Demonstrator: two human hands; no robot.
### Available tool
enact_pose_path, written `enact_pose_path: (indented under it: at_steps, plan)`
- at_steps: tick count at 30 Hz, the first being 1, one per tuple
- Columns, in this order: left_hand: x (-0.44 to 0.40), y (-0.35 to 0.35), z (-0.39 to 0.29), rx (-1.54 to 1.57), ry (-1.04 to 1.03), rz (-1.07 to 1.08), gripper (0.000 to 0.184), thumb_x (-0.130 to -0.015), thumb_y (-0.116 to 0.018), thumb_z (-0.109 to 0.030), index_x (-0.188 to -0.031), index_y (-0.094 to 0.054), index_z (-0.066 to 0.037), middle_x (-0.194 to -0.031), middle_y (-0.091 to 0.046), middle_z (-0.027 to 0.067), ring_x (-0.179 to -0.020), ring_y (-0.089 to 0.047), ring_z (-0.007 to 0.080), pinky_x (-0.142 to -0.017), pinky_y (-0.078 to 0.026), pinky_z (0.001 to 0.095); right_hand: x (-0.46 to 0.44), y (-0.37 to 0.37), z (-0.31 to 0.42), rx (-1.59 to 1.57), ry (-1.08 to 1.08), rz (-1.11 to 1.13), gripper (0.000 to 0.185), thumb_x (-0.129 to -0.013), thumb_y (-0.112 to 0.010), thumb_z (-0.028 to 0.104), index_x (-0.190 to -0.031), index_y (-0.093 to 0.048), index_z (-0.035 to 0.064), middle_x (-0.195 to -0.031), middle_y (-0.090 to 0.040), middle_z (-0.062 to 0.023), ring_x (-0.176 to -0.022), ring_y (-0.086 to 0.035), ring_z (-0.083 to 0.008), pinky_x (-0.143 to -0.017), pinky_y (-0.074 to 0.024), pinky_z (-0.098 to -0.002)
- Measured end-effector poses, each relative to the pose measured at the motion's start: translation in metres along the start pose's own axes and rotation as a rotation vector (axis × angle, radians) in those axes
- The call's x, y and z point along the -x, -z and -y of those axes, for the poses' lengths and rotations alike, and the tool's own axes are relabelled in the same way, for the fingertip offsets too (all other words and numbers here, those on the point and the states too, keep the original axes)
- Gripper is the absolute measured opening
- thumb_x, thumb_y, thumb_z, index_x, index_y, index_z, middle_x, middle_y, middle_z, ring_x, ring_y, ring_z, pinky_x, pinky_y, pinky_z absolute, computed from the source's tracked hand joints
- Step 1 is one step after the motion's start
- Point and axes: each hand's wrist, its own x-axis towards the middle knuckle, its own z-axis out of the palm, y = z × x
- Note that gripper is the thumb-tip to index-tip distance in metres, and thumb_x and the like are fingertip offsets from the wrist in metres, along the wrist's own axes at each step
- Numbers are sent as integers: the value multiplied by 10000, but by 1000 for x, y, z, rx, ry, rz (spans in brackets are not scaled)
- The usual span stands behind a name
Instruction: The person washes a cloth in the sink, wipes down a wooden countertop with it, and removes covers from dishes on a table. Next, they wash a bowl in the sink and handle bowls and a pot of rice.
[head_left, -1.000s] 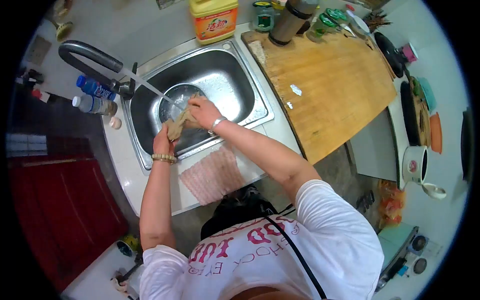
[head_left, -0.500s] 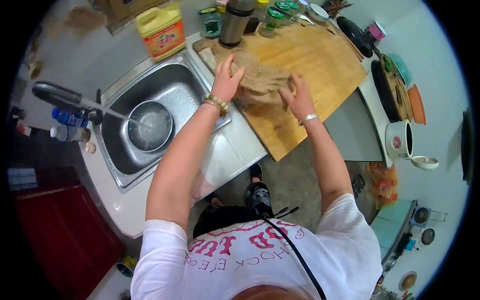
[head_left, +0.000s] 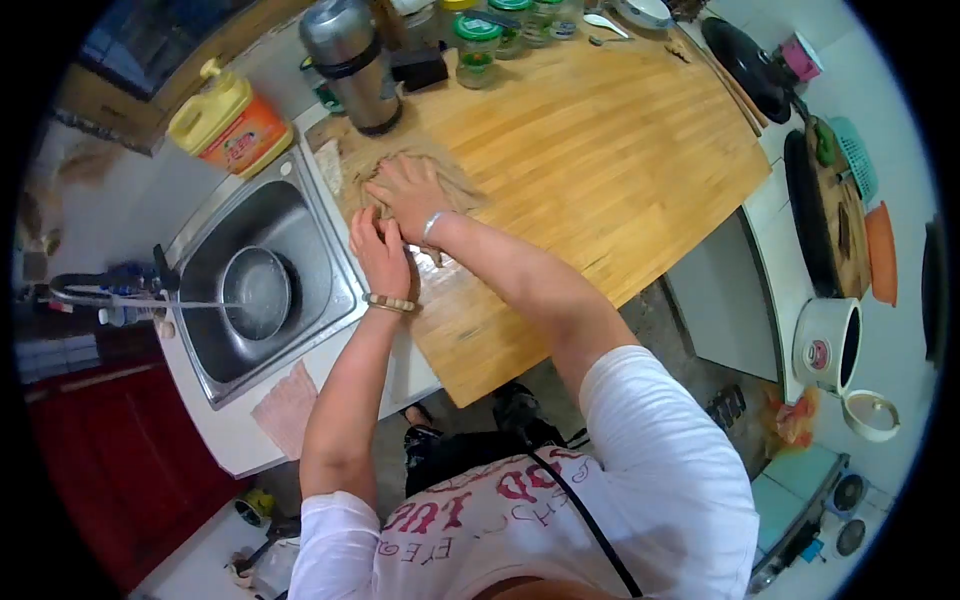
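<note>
A damp-looking brown cloth (head_left: pixel 455 180) lies bunched at the left end of a wooden board (head_left: pixel 590 160). My right hand (head_left: pixel 410 198), with a silver bangle on its wrist, presses flat on it, fingers spread. Just nearer to me, my left hand (head_left: pixel 382 258), wearing a beaded bracelet (head_left: pixel 390 302), rests at the cloth's edge by the sink. Its fingers are slightly bent and apart, and its fingertips touch or nearly touch the cloth. Part of the cloth is hidden under both hands.
Water runs from the tap (head_left: pixel 100 293) into a metal bowl (head_left: pixel 256 312) in the sink (head_left: pixel 318 292). Behind the cloth stand a steel flask (head_left: pixel 365 90) and green-lidded jars (head_left: pixel 477 62). A yellow detergent jug (head_left: pixel 225 125) is behind the sink; a pink cloth (head_left: pixel 287 408) lies in front.
The cloth has moved left along the board and now lies pressed down. My right hand has crossed left onto it, and my left hand has come nearer to me. The view has shifted.
</note>
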Motion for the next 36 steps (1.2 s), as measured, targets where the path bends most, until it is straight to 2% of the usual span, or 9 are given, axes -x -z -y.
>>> enact_pose_path:
  at_steps: [4,7,8,10,15,22,23,28,36]
  plan:
    - [4,-17,0,-266,-50,-55,438,-846,-529,-213,-1217,-438,2,-1306,-361,229,-1218,-317,381,-1025,-250,439,12,55,-84,-145,-161,209,551,-784,-544,483,-1261,-497,212,-1420,-326,-71,-1317,-241,-308,-1054,-165,-517]
    - [1,-14,2,-222,-101,-51,428,-853,-515,-209,-1212,-437,11,-1305,-368,221,-1229,-316,373,-1033,-245,436,67,85,-204,-59,-304,-169,434,-724,-624,404,-1078,-614,154,-1197,-540,-36,-1097,-485,-263,-922,-379,-406]
    - [0,-15,2,-226,-96,-50,428,-853,-515,-209,-1212,-437,11,-1305,-368,221,-1229,-316,373,-1033,-245,436,81,91,-257,53,-482,92,553,-742,-604,442,-1203,-541,143,-1247,-507,-53,-1136,-461,-278,-949,-358,-410]
    - [1,-12,3,-206,-101,-1,412,-865,-498,-204,-1213,-437,7,-1292,-388,218,-1216,-337,369,-1031,-252,433,135,114,-294,233,-789,61,555,-862,-401,513,-1347,-388,244,-1378,-355,-122,-1271,-319,-279,-1028,-265,-407]
    - [1,-12,6,-39,-43,0,404,-897,-449,-243,-1222,-447,-3,-1301,-409,199,-1225,-349,347,-1038,-246,424,197,85,-317,264,-1138,-50,599,-843,-419,493,-1389,-287,286,-1451,-227,-119,-1341,-161,-313,-1062,-116,-517]
    - [2,-15,6,13,-51,-45,391,-902,-436,-256,-1206,-466,-12,-1242,-471,180,-1183,-395,326,-1015,-263,401,110,17,-111,128,-720,44,567,-877,-358,376,-1381,-304,123,-1478,-164,-140,-1357,-101,-367,-1026,0,-630]
    - [1,-16,9,23,-73,-85,389,-909,-425,-262,-1200,-472,-7,-1211,-496,179,-1139,-433,332,-986,-298,404,102,-6,-75,-3,-661,-149,544,-886,-342,367,-1373,-324,126,-1464,-205,-150,-1349,-129,-380,-1026,-14,-634]
    - [-2,-19,21,220,9,-93,383,-927,-400,-268,-1196,-483,-9,-1164,-525,197,-1085,-476,353,-930,-354,413,144,29,77,23,-260,62,522,-846,-477,330,-1326,-412,136,-1411,-309,-159,-1317,-212,-378,-1042,-137,-571]
    - [0,-14,18,-49,-144,-15,361,-917,-437,-284,-1144,-517,-15,-1114,-552,188,-1049,-491,345,-910,-366,405,252,66,-6,70,-248,-71,480,-781,-535,356,-1223,-496,175,-1341,-380,-134,-1252,-302,-337,-1003,-213,-552]
